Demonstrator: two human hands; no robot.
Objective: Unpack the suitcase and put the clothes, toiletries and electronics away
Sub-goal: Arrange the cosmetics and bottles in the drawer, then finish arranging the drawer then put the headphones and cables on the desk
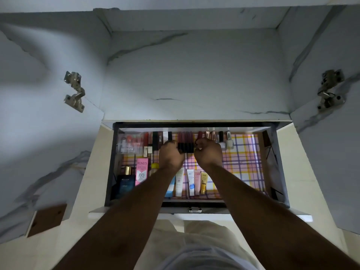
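An open drawer (272,164) lined with checked paper holds toiletries. Along its back stand lipsticks, a row of dark red lip gloss tubes (187,141) and nail polish bottles (226,141). At the front lie several cream tubes (191,182), a pink BB cream box (141,171) and a dark blue perfume bottle (125,182). My left hand (171,153) has its fingers curled on the left end of the lip gloss row. My right hand (208,152) is curled beside it, its fingertips at a dark red tube (200,135) that sticks up behind it. The fingertips are hidden.
The drawer sits under a marbled white cupboard recess (194,75) with both doors swung open, hinges (75,91) left and right (329,88). The drawer front has a metal latch (195,210). The drawer's right half shows bare liner (247,162).
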